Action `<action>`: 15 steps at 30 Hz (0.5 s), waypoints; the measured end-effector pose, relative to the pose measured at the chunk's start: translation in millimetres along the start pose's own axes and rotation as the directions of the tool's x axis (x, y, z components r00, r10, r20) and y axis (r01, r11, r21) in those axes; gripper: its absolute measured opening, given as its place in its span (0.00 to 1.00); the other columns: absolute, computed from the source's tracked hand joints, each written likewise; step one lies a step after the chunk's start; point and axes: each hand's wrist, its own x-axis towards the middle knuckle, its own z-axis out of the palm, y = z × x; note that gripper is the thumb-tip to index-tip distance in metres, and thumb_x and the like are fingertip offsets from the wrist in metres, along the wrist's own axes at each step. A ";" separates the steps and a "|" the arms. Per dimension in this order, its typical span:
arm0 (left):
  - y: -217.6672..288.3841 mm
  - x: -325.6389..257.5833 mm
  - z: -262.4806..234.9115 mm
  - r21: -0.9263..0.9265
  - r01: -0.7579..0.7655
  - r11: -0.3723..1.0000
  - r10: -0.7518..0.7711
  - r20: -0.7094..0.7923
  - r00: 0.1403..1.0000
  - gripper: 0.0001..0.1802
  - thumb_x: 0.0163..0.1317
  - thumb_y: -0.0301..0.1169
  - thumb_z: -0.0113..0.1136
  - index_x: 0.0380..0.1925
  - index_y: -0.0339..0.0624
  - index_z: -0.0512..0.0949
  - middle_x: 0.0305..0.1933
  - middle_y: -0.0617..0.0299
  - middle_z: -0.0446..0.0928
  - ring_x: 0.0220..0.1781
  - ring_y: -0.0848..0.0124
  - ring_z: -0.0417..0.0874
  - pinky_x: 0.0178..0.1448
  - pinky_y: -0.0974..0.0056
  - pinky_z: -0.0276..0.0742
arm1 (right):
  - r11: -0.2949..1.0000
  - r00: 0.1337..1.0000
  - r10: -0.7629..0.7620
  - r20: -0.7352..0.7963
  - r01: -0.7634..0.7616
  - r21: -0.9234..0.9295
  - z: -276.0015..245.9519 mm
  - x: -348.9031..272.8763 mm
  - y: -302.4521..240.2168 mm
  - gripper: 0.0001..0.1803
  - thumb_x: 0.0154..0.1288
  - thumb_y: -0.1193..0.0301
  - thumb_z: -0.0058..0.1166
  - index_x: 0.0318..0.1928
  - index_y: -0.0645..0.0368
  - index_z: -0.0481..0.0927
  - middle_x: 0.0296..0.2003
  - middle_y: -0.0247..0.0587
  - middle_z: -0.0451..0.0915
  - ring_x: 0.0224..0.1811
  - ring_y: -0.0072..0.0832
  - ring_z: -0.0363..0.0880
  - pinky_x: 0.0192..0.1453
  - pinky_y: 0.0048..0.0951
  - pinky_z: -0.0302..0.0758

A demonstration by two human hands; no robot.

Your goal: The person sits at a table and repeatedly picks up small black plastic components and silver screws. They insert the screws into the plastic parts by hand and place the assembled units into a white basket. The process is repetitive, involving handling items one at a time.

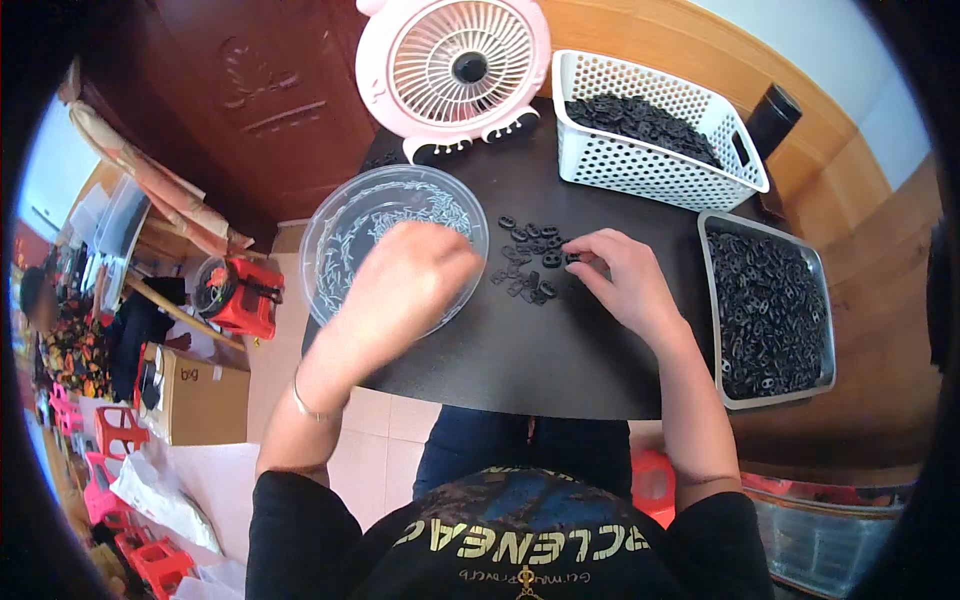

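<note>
A smooth dark tabletop (570, 370) bears a perforated white plastic basket (640, 180) and a round, clear tub (395, 175) of slender silvery pieces (440, 205). Over the tub, the blurred left hand (410, 270) curls its fingers inward, its grip indiscernible; beside loose, holed black parts (551, 258) on the tabletop, the right hand (630, 280), thumb and forefinger nearly meeting, pinches a small black part (572, 257).

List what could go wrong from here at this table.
The left hand is over the tub, which sits at the table's left edge; a bump might tip it and spill its pins. Loose parts lie beside the right hand, so a sweep could scatter them. The small black part pinched there might slip.
</note>
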 end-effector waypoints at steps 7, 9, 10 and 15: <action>-51.8 -11.6 31.6 0.110 0.162 0.981 -0.178 0.154 0.972 0.10 0.40 0.20 0.54 0.27 0.39 0.77 0.28 0.56 0.73 0.35 0.57 0.75 0.40 0.57 0.71 | 0.998 0.990 0.006 -0.140 0.003 0.064 15.9 -4.5 19.1 0.08 0.52 0.76 0.55 0.36 0.58 0.78 0.31 0.39 0.77 0.30 0.29 0.78 0.34 0.25 0.75; -51.5 -11.3 35.2 0.081 0.148 0.986 -0.160 0.170 0.972 0.10 0.40 0.20 0.54 0.26 0.39 0.77 0.27 0.56 0.73 0.35 0.58 0.75 0.40 0.57 0.71 | 0.997 0.984 -0.012 -0.180 0.026 0.078 16.6 -3.7 19.8 0.08 0.52 0.77 0.55 0.35 0.59 0.78 0.30 0.39 0.77 0.29 0.27 0.78 0.31 0.23 0.75; -51.3 -11.3 36.1 0.057 0.142 0.988 -0.149 0.164 0.975 0.09 0.40 0.20 0.54 0.26 0.39 0.77 0.27 0.56 0.73 0.35 0.58 0.75 0.40 0.57 0.71 | 0.995 0.981 -0.011 -0.192 0.029 0.090 16.8 -3.4 19.8 0.08 0.52 0.78 0.55 0.35 0.59 0.78 0.30 0.39 0.77 0.29 0.27 0.78 0.31 0.23 0.75; -45.5 -12.3 27.4 0.002 0.161 0.987 -0.158 0.205 0.966 0.07 0.39 0.22 0.56 0.23 0.39 0.76 0.26 0.56 0.72 0.34 0.58 0.75 0.38 0.58 0.72 | 0.995 0.976 -0.010 -0.215 0.030 0.092 15.7 -3.4 19.2 0.07 0.51 0.79 0.55 0.34 0.60 0.78 0.28 0.39 0.77 0.26 0.24 0.77 0.30 0.21 0.76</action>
